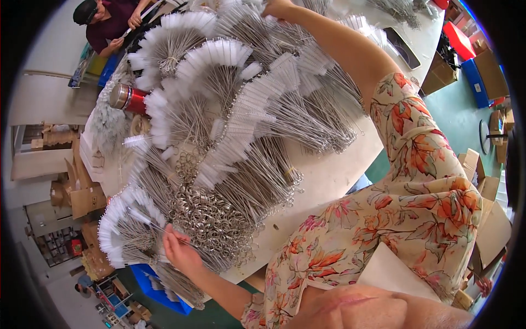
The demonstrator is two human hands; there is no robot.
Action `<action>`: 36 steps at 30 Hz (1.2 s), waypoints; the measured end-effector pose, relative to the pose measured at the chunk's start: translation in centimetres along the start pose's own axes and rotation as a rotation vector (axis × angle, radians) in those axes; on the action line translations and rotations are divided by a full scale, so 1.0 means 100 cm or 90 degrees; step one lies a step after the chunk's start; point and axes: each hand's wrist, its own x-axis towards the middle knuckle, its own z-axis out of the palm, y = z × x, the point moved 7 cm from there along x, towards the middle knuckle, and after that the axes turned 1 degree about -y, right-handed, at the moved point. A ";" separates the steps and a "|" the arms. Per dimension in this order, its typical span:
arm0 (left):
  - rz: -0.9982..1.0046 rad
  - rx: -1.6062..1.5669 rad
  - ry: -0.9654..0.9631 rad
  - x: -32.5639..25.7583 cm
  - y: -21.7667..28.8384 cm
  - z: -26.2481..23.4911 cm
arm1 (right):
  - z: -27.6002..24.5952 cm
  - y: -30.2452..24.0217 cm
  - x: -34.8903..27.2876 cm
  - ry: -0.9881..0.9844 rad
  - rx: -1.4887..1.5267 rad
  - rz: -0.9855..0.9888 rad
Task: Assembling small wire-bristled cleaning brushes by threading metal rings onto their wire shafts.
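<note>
The brushes (219,104) in front of me have white bristles on silver-grey wire stems, and the pile of rings (211,219) beside my left hand (178,249) is the same shiny grey. My sleeve (416,181) is cream with orange-red flowers and grey-green leaves. The table (334,175) is off-white. A flask (129,98) is red with a metal cap. The floor (455,109) is green, and the crate (156,285) under the table looks blue, I think.

Around a heap of metal rings (211,219) lie white-bristled wire brushes (219,104); the left hand (178,249) pinches one beside it (right hand (276,7) far beyond).
</note>
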 end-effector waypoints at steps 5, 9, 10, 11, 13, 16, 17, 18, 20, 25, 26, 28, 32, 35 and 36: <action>-0.029 -0.082 0.047 -0.041 -0.022 -0.017 | -0.047 -0.065 -0.021 0.389 0.252 -0.230; -0.072 -0.171 -0.010 -0.054 -0.042 -0.010 | -0.086 0.011 0.000 0.372 -0.037 -0.128; -0.076 -0.191 0.007 -0.060 -0.045 -0.021 | -0.065 0.001 -0.007 0.357 -0.028 -0.137; -0.065 -0.189 0.033 -0.069 -0.043 -0.033 | -0.031 -0.015 -0.022 0.243 -0.090 -0.074; -0.086 -0.192 0.026 -0.072 -0.056 -0.026 | -0.028 0.017 -0.028 0.079 -0.234 0.081; -0.075 -0.198 -0.006 -0.079 -0.062 -0.032 | -0.020 0.013 -0.031 0.083 -0.302 0.011; -0.075 -0.199 -0.002 -0.080 -0.062 -0.030 | -0.020 0.013 -0.031 0.080 -0.303 0.008; -0.076 -0.200 0.018 -0.081 -0.063 -0.028 | -0.022 0.018 -0.032 0.077 -0.289 0.046; -0.073 -0.205 0.052 -0.084 -0.063 -0.025 | -0.020 0.009 -0.037 0.067 -0.276 0.072; -0.034 -0.164 0.027 -0.084 -0.048 0.000 | -0.094 -0.066 -0.063 0.472 -0.124 -0.248; -0.028 -0.121 0.003 -0.084 -0.043 0.008 | -0.099 -0.098 -0.085 0.461 -0.125 -0.260; 0.004 -0.026 -0.065 -0.083 -0.019 0.042 | -0.102 -0.156 -0.146 0.221 0.217 -0.412; 0.209 0.055 -0.171 -0.083 0.017 0.103 | 0.004 -0.228 -0.293 -0.192 0.766 -0.232; 0.239 0.008 -0.232 -0.084 0.031 0.154 | 0.060 -0.221 -0.370 -0.490 0.700 -0.370; 0.276 0.036 -0.267 -0.082 0.029 0.166 | 0.076 -0.218 -0.401 -0.526 0.659 -0.296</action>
